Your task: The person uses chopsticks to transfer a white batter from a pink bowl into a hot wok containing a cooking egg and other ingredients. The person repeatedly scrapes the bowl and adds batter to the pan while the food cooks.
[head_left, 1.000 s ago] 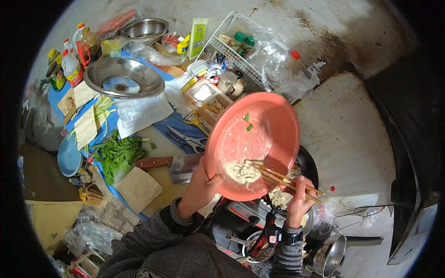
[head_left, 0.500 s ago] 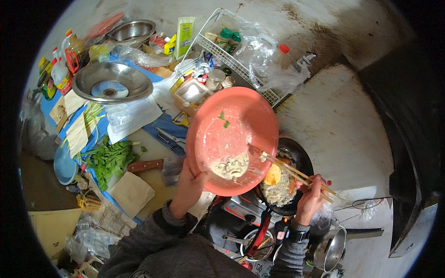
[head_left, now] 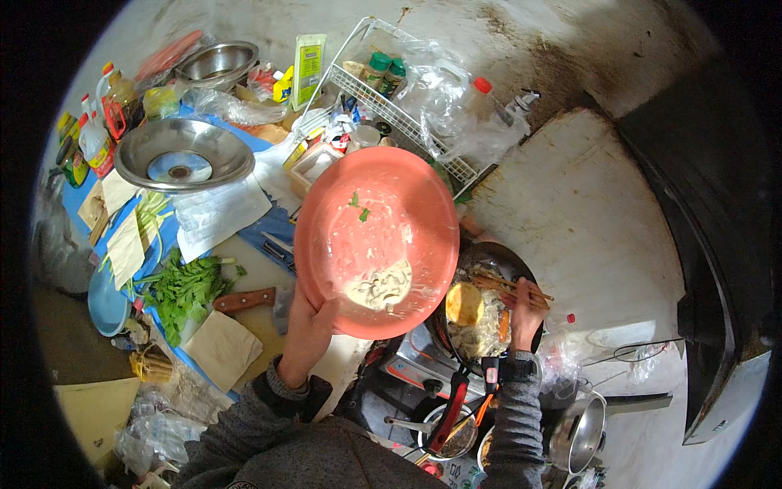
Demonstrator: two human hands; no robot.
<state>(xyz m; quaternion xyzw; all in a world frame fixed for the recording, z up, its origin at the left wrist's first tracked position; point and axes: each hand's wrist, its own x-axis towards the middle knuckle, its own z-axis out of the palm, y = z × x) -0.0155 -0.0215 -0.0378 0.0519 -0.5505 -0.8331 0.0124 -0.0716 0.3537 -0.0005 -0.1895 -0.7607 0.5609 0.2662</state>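
My left hand grips the lower left rim of a pink plastic basin, which is tilted toward me. Pale batter with greyish strips pools at its lower side, and a small green leaf sticks to its wall. With my right hand closed around them, wooden chopsticks reach over a dark frying pan, right of the basin. In the pan a round yellow slice lies beside bubbling pale batter and an orange-brown piece.
The pan's red-black handle points toward me above a small pot. At left are a knife, leafy greens and a steel bowl. A wire rack stands behind; a steel pot is at lower right.
The chopsticks have moved from the basin's right edge down over the pan, with my right hand. The basin appears slightly farther left in view, still in my left hand.
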